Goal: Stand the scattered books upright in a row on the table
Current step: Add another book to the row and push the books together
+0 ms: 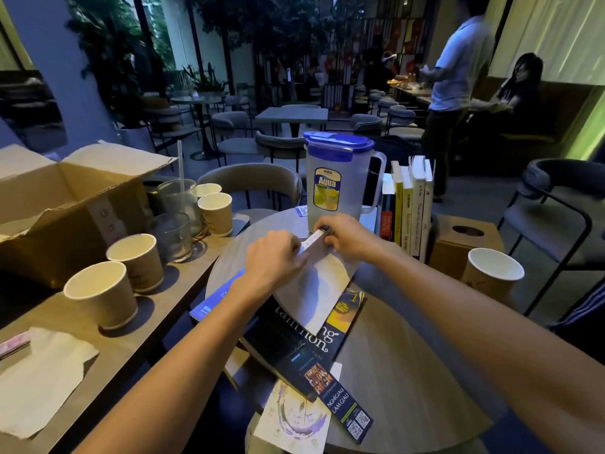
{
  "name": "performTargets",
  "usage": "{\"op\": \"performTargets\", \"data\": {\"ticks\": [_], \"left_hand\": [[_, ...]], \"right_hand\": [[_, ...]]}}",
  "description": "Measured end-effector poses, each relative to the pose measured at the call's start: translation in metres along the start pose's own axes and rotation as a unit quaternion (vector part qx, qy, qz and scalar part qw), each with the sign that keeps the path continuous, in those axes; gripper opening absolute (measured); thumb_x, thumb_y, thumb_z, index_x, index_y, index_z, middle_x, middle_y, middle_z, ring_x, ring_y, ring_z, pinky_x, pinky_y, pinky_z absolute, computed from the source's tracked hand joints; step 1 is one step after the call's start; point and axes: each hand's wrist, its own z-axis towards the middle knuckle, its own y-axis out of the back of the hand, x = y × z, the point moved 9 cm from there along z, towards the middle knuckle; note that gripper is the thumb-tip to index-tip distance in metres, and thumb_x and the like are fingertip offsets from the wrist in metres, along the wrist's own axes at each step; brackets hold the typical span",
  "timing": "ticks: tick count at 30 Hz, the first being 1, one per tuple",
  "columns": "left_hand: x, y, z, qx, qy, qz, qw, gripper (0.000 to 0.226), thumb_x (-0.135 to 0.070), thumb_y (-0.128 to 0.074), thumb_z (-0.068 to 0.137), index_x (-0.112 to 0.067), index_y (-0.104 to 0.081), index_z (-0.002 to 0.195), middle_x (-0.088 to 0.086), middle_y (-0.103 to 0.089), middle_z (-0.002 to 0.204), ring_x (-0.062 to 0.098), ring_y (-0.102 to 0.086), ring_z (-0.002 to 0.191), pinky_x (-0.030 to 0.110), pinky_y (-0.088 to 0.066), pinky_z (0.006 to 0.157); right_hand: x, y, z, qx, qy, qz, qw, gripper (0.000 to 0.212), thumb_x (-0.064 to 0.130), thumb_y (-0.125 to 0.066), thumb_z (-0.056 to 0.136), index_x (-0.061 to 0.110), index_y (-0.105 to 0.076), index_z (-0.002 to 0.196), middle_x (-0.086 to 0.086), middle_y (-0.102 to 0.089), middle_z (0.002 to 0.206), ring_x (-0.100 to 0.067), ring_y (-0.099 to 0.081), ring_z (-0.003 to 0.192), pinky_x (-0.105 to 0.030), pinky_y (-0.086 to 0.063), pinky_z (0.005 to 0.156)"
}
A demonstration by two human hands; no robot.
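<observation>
A white-covered book (316, 290) lies tilted on the round wooden table (406, 365), its far edge lifted. My left hand (273, 262) and my right hand (347, 235) both grip that far edge. Under it lies a black book (288, 339) with white lettering, flat on the table. A blue book (214, 301) pokes out to the left beneath my left wrist. A pale illustrated book (294, 421) lies flat at the near edge. Several books (411, 208) stand upright in a row at the far right of the table, beside the pitcher.
A clear pitcher with a blue lid (337, 181) stands just beyond my hands. A dark bookmark (340, 404) lies near the front. Paper cups (101, 293), glasses (173, 234) and an open cardboard box (55, 204) crowd the left table. A tissue box (465, 244) and cup (492, 270) sit right.
</observation>
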Motion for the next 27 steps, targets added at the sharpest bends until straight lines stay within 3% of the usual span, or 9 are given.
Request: {"op": "performTargets", "data": {"ticks": [3, 7, 11, 14, 16, 20, 23, 27], "left_hand": [[0.001, 0.025, 0.002, -0.053, -0.01, -0.04, 0.998, 0.027, -0.041, -0.06, 0.085, -0.015, -0.067, 0.083, 0.004, -0.067, 0.076, 0.032, -0.063, 0.079, 0.036, -0.051, 0.062], [-0.002, 0.054, 0.004, -0.109, -0.031, -0.133, 0.985, 0.023, -0.041, -0.062, 0.084, -0.021, -0.073, 0.088, -0.005, -0.071, 0.078, 0.019, -0.065, 0.077, 0.037, -0.054, 0.063], [-0.009, 0.068, 0.004, -0.139, -0.057, -0.273, 0.95, 0.017, -0.031, -0.067, 0.085, -0.02, -0.074, 0.095, -0.01, -0.07, 0.081, 0.002, -0.06, 0.068, 0.025, -0.049, 0.059], [-0.021, 0.068, -0.004, -0.142, -0.083, -0.332, 0.929, 0.011, -0.021, -0.066, 0.09, -0.015, -0.069, 0.097, -0.009, -0.068, 0.085, -0.001, -0.059, 0.069, 0.013, -0.043, 0.055], [-0.028, 0.062, -0.007, -0.128, -0.096, -0.357, 0.92, 0.008, -0.02, -0.063, 0.092, -0.015, -0.062, 0.098, -0.009, -0.066, 0.086, 0.004, -0.059, 0.072, 0.016, -0.045, 0.055], [-0.052, 0.045, -0.004, -0.047, -0.123, -0.353, 0.926, 0.019, -0.032, -0.062, 0.096, -0.014, -0.059, 0.101, -0.003, -0.068, 0.086, 0.002, -0.062, 0.066, 0.022, -0.054, 0.055], [-0.068, 0.032, -0.002, 0.014, -0.145, -0.374, 0.916, 0.027, -0.037, -0.061, 0.095, -0.015, -0.065, 0.109, 0.0, -0.074, 0.095, 0.011, -0.072, 0.082, 0.038, -0.061, 0.067], [-0.08, 0.022, -0.004, 0.055, -0.148, -0.41, 0.898, 0.025, -0.033, -0.062, 0.095, -0.015, -0.066, 0.112, -0.001, -0.074, 0.102, 0.011, -0.072, 0.092, 0.04, -0.063, 0.071]], "right_hand": [[0.005, 0.026, 0.002, -0.037, 0.012, 0.025, 0.999, 0.025, 0.005, -0.055, 0.098, 0.016, -0.062, 0.12, -0.007, -0.052, 0.12, -0.018, -0.052, 0.108, -0.016, -0.041, 0.081], [0.013, 0.071, -0.005, -0.111, 0.019, 0.077, 0.991, 0.035, 0.011, -0.059, 0.098, 0.018, -0.057, 0.131, -0.005, -0.054, 0.123, -0.016, -0.052, 0.111, -0.03, -0.047, 0.095], [0.017, 0.105, -0.017, -0.131, 0.021, 0.116, 0.984, 0.036, 0.013, -0.058, 0.1, 0.017, -0.054, 0.135, -0.002, -0.061, 0.115, -0.018, -0.059, 0.107, -0.032, -0.053, 0.091], [0.018, 0.125, -0.025, -0.133, 0.028, 0.102, 0.985, 0.026, 0.014, -0.06, 0.099, 0.018, -0.062, 0.125, 0.002, -0.064, 0.108, -0.014, -0.061, 0.104, -0.019, -0.048, 0.082], [0.022, 0.139, -0.034, -0.138, 0.042, 0.086, 0.986, 0.022, 0.013, -0.062, 0.097, 0.018, -0.067, 0.118, 0.005, -0.066, 0.103, -0.011, -0.062, 0.099, -0.015, -0.044, 0.078], [0.034, 0.143, -0.049, -0.078, 0.067, 0.033, 0.994, 0.022, 0.013, -0.064, 0.096, 0.025, -0.066, 0.114, 0.009, -0.068, 0.102, -0.006, -0.064, 0.1, -0.024, -0.051, 0.084], [0.042, 0.136, -0.059, -0.034, 0.084, -0.034, 0.995, 0.026, 0.016, -0.066, 0.095, 0.025, -0.067, 0.119, 0.005, -0.067, 0.111, -0.008, -0.062, 0.104, -0.028, -0.051, 0.087], [0.033, 0.138, -0.071, -0.002, 0.059, -0.048, 0.997, 0.028, 0.018, -0.066, 0.094, 0.025, -0.068, 0.121, 0.005, -0.067, 0.111, -0.009, -0.061, 0.103, -0.026, -0.049, 0.086]]}}
